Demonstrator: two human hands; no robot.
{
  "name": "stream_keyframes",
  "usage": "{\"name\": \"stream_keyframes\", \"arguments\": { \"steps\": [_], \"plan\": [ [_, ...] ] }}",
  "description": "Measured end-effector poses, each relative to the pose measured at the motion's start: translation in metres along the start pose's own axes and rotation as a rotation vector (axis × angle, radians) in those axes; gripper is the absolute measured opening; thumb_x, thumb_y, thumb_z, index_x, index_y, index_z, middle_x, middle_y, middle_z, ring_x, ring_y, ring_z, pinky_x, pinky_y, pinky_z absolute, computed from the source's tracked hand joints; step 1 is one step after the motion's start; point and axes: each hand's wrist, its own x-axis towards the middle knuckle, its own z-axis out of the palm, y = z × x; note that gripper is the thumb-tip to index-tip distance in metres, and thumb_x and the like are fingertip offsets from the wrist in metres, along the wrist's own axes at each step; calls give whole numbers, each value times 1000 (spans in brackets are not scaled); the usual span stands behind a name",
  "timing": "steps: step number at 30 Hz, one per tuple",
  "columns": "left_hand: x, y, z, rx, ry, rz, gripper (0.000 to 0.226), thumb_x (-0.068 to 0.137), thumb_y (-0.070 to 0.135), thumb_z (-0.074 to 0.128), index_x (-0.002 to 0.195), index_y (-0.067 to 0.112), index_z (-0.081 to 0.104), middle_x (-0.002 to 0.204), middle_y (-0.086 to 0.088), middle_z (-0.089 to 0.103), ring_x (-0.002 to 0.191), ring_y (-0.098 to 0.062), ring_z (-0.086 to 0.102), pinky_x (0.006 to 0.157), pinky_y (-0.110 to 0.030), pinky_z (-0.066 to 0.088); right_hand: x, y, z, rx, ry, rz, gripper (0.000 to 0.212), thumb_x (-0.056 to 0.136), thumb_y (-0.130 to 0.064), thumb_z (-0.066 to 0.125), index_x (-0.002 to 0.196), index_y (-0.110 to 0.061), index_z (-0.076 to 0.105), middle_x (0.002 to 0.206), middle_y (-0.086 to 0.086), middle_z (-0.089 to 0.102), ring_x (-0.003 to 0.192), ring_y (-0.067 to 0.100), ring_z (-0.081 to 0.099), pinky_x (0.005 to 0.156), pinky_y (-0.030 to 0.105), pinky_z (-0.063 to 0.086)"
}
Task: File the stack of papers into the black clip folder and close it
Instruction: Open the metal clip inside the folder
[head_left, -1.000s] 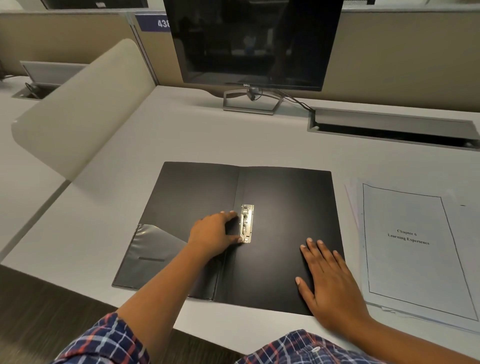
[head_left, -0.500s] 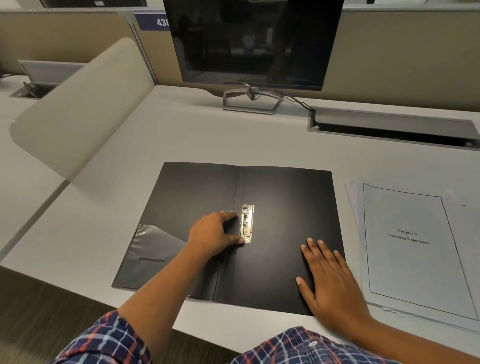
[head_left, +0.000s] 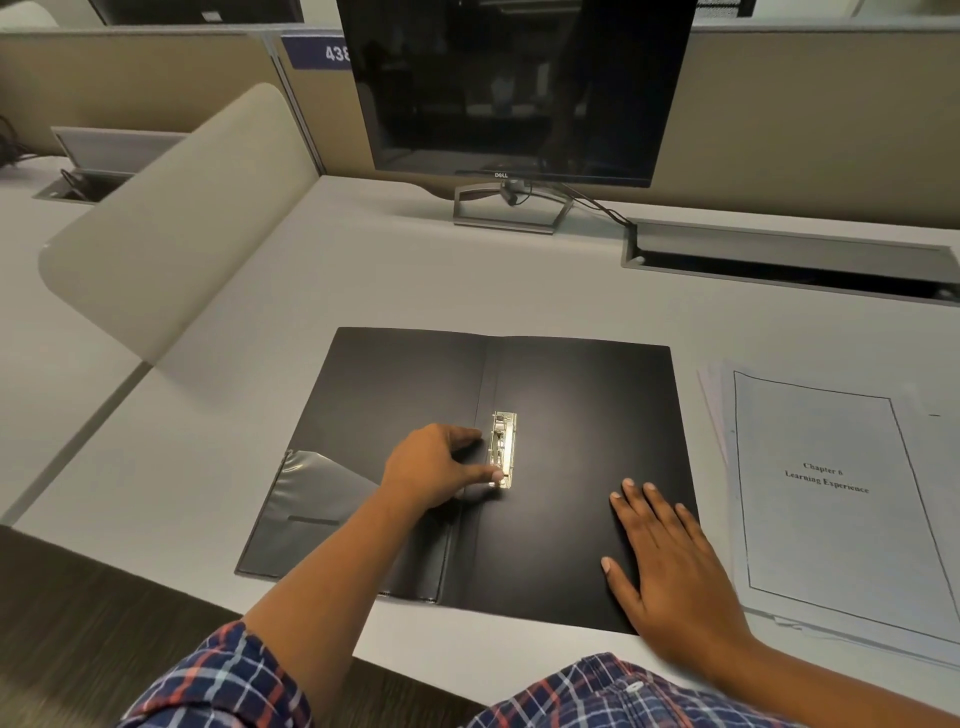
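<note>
The black clip folder (head_left: 582, 415) lies open and flat on the white desk in front of me. A metal clip (head_left: 503, 449) runs along its spine. My left hand (head_left: 431, 467) rests on the left flap, thumb and fingertips pinching the clip's near and far ends. On the right flap's lower part lies my right hand (head_left: 670, 566), flat with fingers spread, holding nothing. The stack of papers (head_left: 841, 499), its top sheet printed "Chapter 6 Learning Experience", sits on the desk just right of the folder, apart from both hands.
A dark monitor (head_left: 514, 88) on a stand stands at the back of the desk (head_left: 363, 280). A cable tray slot (head_left: 789, 260) lies at the back right. A beige curved divider (head_left: 171, 218) borders the desk on the left. The desk's front edge runs under my forearms.
Both hands stay in place. My left thumb has shifted slightly onto the clip's near end.
</note>
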Motion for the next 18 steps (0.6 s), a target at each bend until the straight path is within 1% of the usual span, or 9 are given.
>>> {"name": "stream_keyframes", "arguments": {
  "steps": [3, 6, 8, 10, 11, 13, 14, 16, 18],
  "plan": [
    [3, 0, -3, -84, -46, 15, 78, 67, 60, 80, 132, 22, 62, 130, 5, 66, 120, -11, 61, 105, -35, 47, -1, -2, -2, 7, 1, 6, 71, 91, -66, 16, 153, -32, 5, 162, -12, 3, 148, 9, -4, 121, 37, 6],
    [5, 5, -7, -242, -47, 65, 58, 79, 50, 75, 129, 22, 64, 122, 2, 71, 114, -7, 63, 102, -31, 47, -1, -3, -4, 12, 0, 6, 72, 89, -68, 11, 152, -33, 2, 162, -13, 0, 148, 7, -6, 122, 37, 6],
    [8, 9, -10, -317, -46, 114, 40, 87, 42, 70, 122, 22, 69, 108, 2, 76, 98, -3, 68, 94, -28, 52, -1, -3, -6, 7, -8, 6, 73, 89, -68, 11, 152, -33, 2, 162, -13, 0, 148, 7, -7, 122, 38, 8],
    [10, 15, -11, -402, -105, 151, 27, 93, 31, 66, 112, 14, 74, 90, 3, 76, 78, -2, 70, 80, -23, 56, -1, -4, -6, 5, -7, 10, 72, 90, -67, 13, 152, -33, 3, 162, -13, 2, 148, 7, -5, 122, 38, 9],
    [12, 19, -10, -436, -135, 164, 24, 94, 27, 65, 106, 9, 75, 84, 0, 74, 72, -5, 69, 76, -25, 56, -1, -4, -6, 13, -3, 14, 72, 90, -67, 15, 152, -33, 5, 162, -13, 3, 148, 7, -4, 122, 38, 9],
    [16, 24, -9, -482, -174, 163, 28, 96, 29, 61, 98, 3, 73, 79, -8, 72, 70, -17, 68, 77, -36, 59, -1, -4, -7, 19, -4, 17, 71, 91, -66, 19, 152, -34, 8, 161, -14, 6, 148, 6, -2, 122, 37, 10],
    [18, 26, -9, -510, -183, 155, 36, 97, 34, 59, 96, 0, 71, 77, -10, 72, 69, -21, 68, 77, -39, 59, -1, -4, -6, 15, -3, 16, 70, 91, -65, 20, 152, -34, 8, 161, -14, 7, 148, 6, -2, 122, 36, 10],
    [22, 30, -11, -578, -186, 122, 59, 96, 50, 49, 93, -5, 70, 72, -10, 72, 60, -23, 67, 62, -30, 57, -2, -4, -7, 13, 4, 18, 69, 91, -65, 22, 152, -35, 8, 161, -15, 7, 148, 4, -2, 121, 35, 9],
    [27, 33, -16, -613, -172, 99, 69, 95, 61, 42, 91, -2, 71, 72, -9, 74, 51, -19, 65, 50, -20, 49, -2, -4, -7, 12, 9, 21, 69, 92, -64, 24, 152, -35, 10, 161, -16, 8, 148, 3, -1, 121, 35, 11]
  ]
}}
